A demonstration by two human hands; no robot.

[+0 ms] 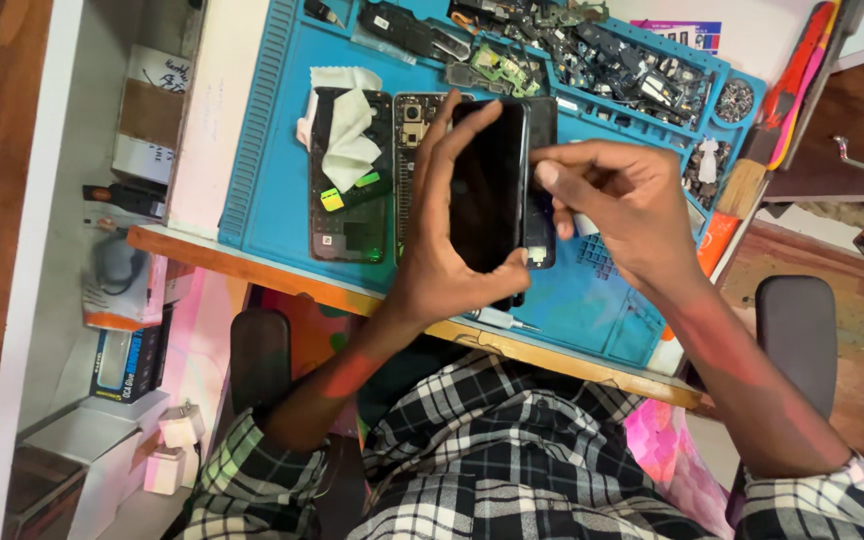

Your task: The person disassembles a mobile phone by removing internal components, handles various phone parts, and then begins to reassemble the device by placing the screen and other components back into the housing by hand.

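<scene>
We see the left hand (452,235) gripping a slim black glass-fronted smartphone (489,185), thumb along its near end and fingers wrapped over the far long edge, so the phone stands lifted above the blue silicone repair mat (272,190), over the mat's near edge. The right hand (624,205) is curled, with its thumb and fingertips pinched against the phone's right long edge; whether a small tool sits in that pinch we cannot tell.

We judge the phone light, stiff and smooth, so likely slippery, and its glass face fragile; holding by the long edges, as the left hand does, looks safest, with pressure kept off the face.

On the mat left of the phone lies an opened black phone body (350,200) with a white cloth (347,135) draped over it, and just beside it a second opened phone frame (414,140). The mat's far-edge trays (602,60) hold loose circuit parts. A thin metal-tipped tool (497,320) lies at the near edge.
</scene>
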